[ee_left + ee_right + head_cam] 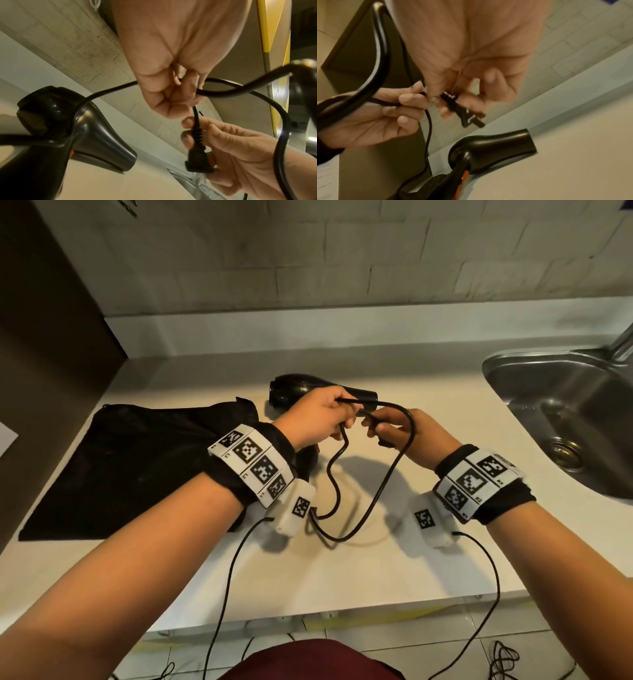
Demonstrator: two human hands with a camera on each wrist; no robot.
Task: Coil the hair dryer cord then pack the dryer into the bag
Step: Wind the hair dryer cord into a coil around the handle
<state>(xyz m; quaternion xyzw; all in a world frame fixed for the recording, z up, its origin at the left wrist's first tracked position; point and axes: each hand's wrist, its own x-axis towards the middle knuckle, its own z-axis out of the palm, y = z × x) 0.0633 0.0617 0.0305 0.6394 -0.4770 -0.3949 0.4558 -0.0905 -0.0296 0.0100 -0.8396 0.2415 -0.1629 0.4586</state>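
Cord (383,491) is pinched by left hand (317,419) fingers, curled round it; plug (197,158) end is held in right hand (404,433), fingers closed on its ribbed collar. Hands nearly touching. A long loop hangs below both grips, toward the body. Hair dryer (308,390) lies just beyond the grips on the counter (445,412), long axis left-right; bag (137,467) flat, left of left grip. Left hand probably holds gathered turns, though blur hides them.

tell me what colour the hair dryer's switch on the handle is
Orange, set against the black hair dryer; the switch shows best in the right wrist view.
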